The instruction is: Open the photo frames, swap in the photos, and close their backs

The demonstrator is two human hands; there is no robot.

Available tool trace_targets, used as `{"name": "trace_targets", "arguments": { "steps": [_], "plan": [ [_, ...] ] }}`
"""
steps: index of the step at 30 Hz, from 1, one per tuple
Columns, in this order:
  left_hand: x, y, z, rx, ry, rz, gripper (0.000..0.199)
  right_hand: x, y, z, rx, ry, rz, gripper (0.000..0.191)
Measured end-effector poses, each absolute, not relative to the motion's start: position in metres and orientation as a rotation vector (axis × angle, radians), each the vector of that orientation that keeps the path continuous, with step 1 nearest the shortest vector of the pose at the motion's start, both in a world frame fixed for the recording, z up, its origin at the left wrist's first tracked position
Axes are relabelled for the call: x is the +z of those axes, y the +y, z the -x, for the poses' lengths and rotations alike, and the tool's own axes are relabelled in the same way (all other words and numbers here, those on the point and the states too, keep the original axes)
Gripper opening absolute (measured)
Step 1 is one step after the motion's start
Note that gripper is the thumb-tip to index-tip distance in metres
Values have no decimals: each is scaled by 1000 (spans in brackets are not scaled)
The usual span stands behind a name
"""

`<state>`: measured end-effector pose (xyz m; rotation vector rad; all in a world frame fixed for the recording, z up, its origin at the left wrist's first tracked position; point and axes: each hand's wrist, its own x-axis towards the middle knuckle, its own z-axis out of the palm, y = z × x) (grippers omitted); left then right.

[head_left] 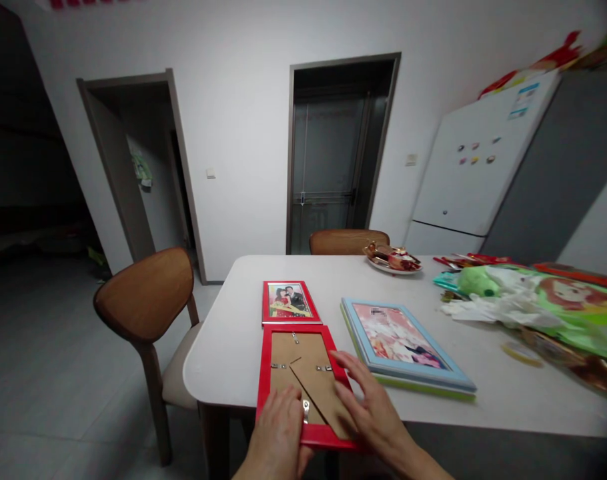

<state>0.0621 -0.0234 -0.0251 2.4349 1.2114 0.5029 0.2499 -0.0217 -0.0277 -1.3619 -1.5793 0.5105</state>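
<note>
A red picture frame (pixel 264 373) lies back up at lower centre, its near end jutting past the table (pixel 223 340) edge, which seems to leave room for fingers underneath. The left hand (pixel 278 423) grasps the near left corner, fingers on the brown backing (pixel 282 343) and a digit below the rim, probably to steady it. The right hand (pixel 372 413) lies over the right side with loosely bent fingers; whether it pinches the rim, I cannot tell. Being back up exposes the metal clips (pixel 325 368) and slanting stand (pixel 317 381).

Just beyond, another red frame (pixel 266 303) lies picture up. To the right, a light blue frame (pixel 430 340) rests on a green one (pixel 428 389), stacked perhaps to save space. Farther right sit a tape roll (pixel 521 355) and bright green packaging (pixel 578 320); a plate (pixel 396 272) stands at the table's far side.
</note>
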Motion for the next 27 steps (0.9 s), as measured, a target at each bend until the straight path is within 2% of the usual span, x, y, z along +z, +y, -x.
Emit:
{"name": "trace_targets", "arguments": {
  "steps": [2, 5, 7, 9, 13, 17, 18, 20, 24, 27],
  "plan": [
    [-12, -25, -58, 670, 1161, -2339, 47, -25, -19, -253, 710, -1175, 1375, 47],
    [9, -31, -58, 956, 1082, -2081, 21, -19, -23, -236, 1174, -836, 1136, 45],
    [17, -38, -66, 1105, 1000, -1897, 14, -19, -29, -212, 1463, -774, 895, 40],
    [19, -44, -78, 1210, 891, -1758, 12, -21, -31, -188, 1606, -678, 756, 34],
    [28, -46, -105, 1344, 727, -1580, 21, -21, -21, -180, 1446, -528, 699, 26],
    [53, -27, -131, 1391, 584, -1439, 61, -6, -4, -251, 1092, -651, 900, 38],
    [56, -19, -139, 1347, 550, -1404, 66, -1, 2, -278, 1020, -719, 1013, 43],
    [52, -2, -156, 1238, 538, -1378, 63, 5, 12, -335, 839, -804, 1313, 49],
    [19, 28, -196, 1076, 819, -1642, 42, 3, 31, -423, 402, -1041, 1947, 53],
    [-5, 38, -218, 1014, 957, -1705, 42, -6, 40, -450, 297, -1117, 2086, 49]
  ]
}}
